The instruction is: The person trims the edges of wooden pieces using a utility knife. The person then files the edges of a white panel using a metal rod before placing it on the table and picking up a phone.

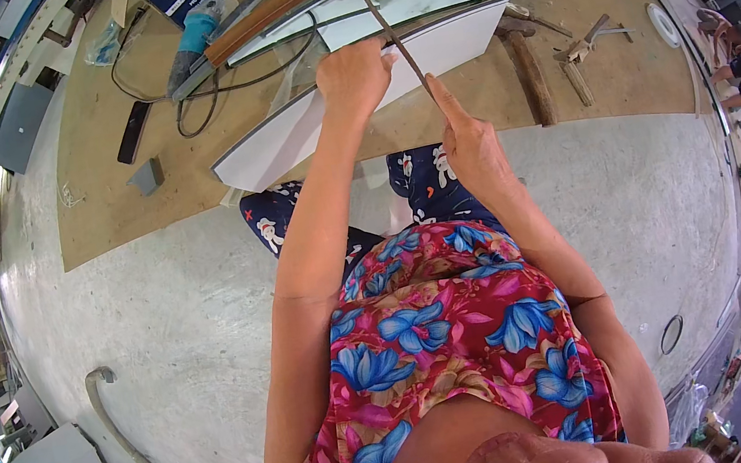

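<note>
The left hand [355, 77] gripped a thin, probably stiff metal strip [396, 38] at upper centre; right hand [471, 137] steadied it with one finger extended.

strip's [390, 34] top end hidden

Single view: head-worn fisheye, looking steeply down the person's chest and forearms to the concrete floor [161, 289]. Faces forward onto a brown board [95, 156] laid on the floor; its near edge crosses mid-frame. Hands sit close, upper centre. Straight edges bow toward the rim; black corners. No second view overlaps.
</note>
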The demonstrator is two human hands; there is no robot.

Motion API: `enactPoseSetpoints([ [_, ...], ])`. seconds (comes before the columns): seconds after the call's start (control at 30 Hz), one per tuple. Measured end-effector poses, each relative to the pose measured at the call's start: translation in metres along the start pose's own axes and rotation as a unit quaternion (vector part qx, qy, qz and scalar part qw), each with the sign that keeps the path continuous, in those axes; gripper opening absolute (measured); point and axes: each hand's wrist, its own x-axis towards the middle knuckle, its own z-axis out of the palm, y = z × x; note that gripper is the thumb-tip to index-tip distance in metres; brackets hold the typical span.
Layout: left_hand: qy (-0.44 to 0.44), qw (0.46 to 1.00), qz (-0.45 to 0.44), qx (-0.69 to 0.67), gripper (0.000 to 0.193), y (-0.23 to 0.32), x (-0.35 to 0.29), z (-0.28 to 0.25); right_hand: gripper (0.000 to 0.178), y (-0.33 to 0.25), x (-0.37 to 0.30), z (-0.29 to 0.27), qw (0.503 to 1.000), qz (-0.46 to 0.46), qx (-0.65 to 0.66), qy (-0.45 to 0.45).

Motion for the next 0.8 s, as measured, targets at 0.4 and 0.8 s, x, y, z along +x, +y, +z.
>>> enactPoseSetpoints([
  [0.4,0.016,1.000,0.019,0.004,0.027,-0.004,0.000,0.003,0.064,-0.001,0.013,0.007,0.997,-0.027,-0.076,0.018],
  [0.8,0.032,0.999,0.013,-0.001,0.024,0.001,0.000,0.002,0.063,0.009,0.014,0.015,0.995,-0.063,-0.044,0.068],
])
